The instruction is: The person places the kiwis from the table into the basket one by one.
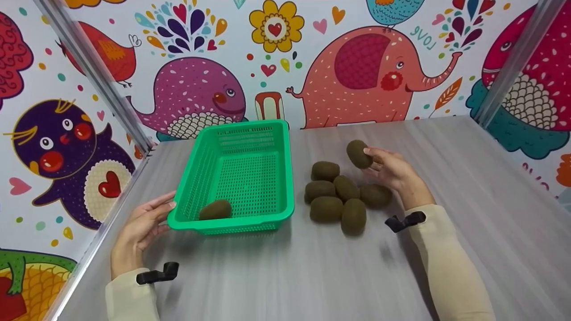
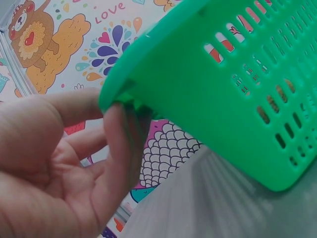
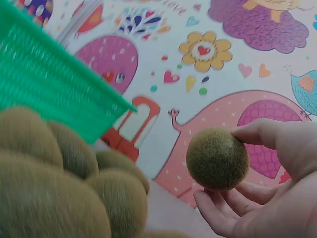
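Three walls (image 1: 276, 98), printed with cartoon animals, close in the workspace from where I stand, an elephant (image 1: 366, 100) and a smaller whale (image 1: 196, 84) filling most of the far one. Below them spreads the grey table (image 1: 312, 276). Metal posts (image 1: 89, 62) run up the two corners.

On the table, left of centre, stands the green basket (image 1: 250, 221), its sides and floor full of slots. Two pale sleeves (image 1: 450, 263) reach in from the near side. At the basket's near left corner, the left hand (image 1: 145, 223) pinches the rim between thumb and fingers, the thumb showing along the edge. Over to the right, the right hand (image 1: 392, 169) grips one kiwi (image 1: 359, 154) by the fingertips, above the table and just beyond the pile, well apart from the basket.

Six more kiwis (image 1: 346, 188) lie bunched on the table between basket and right arm, most of them touching. One single kiwi (image 1: 216, 209) rests inside the basket, against the near wall toward the left. Smallest of all, a black clip (image 1: 158, 273) sits at each wrist.
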The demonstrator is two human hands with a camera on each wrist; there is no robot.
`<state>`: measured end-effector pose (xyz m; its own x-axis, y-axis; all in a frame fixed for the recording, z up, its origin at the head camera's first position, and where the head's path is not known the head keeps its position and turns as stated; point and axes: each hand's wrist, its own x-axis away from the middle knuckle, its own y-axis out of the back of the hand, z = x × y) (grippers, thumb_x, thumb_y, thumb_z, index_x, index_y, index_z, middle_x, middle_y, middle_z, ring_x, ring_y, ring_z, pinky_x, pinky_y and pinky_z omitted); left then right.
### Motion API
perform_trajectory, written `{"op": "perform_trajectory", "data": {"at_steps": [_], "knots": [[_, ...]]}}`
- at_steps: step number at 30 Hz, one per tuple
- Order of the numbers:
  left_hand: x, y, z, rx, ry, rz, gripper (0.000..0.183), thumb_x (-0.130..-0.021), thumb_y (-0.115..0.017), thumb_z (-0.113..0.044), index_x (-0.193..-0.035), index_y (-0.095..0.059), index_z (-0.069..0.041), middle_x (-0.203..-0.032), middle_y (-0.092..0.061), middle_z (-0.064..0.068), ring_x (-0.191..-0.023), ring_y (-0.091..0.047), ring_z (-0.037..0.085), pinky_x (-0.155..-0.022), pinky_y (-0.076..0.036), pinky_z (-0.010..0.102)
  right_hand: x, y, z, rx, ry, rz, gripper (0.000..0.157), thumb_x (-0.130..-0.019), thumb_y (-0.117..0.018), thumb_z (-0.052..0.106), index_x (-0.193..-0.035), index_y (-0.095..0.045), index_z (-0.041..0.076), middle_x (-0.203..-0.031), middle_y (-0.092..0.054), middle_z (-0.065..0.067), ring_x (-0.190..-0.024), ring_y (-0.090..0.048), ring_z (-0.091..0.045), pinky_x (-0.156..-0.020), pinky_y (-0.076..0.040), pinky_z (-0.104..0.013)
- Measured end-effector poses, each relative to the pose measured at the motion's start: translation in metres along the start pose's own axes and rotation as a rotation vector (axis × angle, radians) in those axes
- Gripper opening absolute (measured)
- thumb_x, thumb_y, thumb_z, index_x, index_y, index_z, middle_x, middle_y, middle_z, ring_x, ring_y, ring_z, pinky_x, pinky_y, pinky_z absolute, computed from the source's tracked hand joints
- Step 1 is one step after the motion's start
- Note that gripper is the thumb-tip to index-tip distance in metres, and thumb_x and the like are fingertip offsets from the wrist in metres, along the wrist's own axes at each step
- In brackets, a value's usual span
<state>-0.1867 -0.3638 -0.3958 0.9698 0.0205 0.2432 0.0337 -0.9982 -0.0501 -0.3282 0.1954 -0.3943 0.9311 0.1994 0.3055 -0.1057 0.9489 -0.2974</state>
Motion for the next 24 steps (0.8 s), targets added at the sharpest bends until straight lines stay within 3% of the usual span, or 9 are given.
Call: {"op": "perform_trajectory", "data": {"at_steps": [5, 7, 14, 24], "knots": [[0.000, 0.001, 0.001, -0.014, -0.006, -0.010, 0.025, -0.100, -0.061, -0.017, -0.121, -0.068, -0.029, -0.100, -0.076, -0.014, -0.090, -0.073, 0.006, -0.075, -0.061, 0.027, 0.002, -0.005, 0.001, -0.121, 0.014, 0.050, 0.034, -0.096, -0.068, 0.020, -0.125, -0.052, 0.010, -0.115, -0.054, -0.002, -0.098, -0.061, -0.013, -0.090, -0.057, -0.029], [0.000, 0.001, 0.000, -0.010, -0.006, -0.006, 0.025, -0.100, -0.061, -0.017, -0.121, -0.068, -0.029, -0.100, -0.076, -0.013, -0.090, -0.073, 0.006, -0.076, -0.061, 0.027, 0.001, -0.008, 0.001, -0.171, 0.003, 0.063, 0.026, -0.095, -0.070, 0.019, -0.116, -0.056, 0.010, -0.113, -0.057, -0.003, -0.100, -0.062, -0.015, -0.090, -0.058, -0.031], [-0.001, 0.001, -0.002, -0.008, -0.007, 0.006, 0.028, -0.100, -0.063, -0.018, -0.125, -0.068, -0.028, -0.101, -0.076, -0.013, -0.091, -0.073, 0.007, -0.077, -0.061, 0.027, 0.003, -0.022, 0.001, -0.234, -0.031, 0.133, 0.037, -0.096, -0.068, 0.019, -0.126, -0.048, 0.011, -0.120, -0.056, -0.007, -0.104, -0.064, -0.018, -0.092, -0.058, -0.032], [0.001, 0.000, 0.000, 0.008, -0.011, 0.008, 0.022, -0.099, -0.063, -0.017, -0.107, -0.072, -0.035, -0.101, -0.076, -0.012, -0.090, -0.074, 0.008, -0.077, -0.061, 0.028, 0.005, -0.042, -0.006, -0.166, -0.006, 0.249, 0.016, -0.103, -0.054, 0.018, -0.115, -0.049, 0.009, -0.102, -0.068, -0.003, -0.095, -0.067, -0.016, -0.092, -0.057, -0.030]]}}
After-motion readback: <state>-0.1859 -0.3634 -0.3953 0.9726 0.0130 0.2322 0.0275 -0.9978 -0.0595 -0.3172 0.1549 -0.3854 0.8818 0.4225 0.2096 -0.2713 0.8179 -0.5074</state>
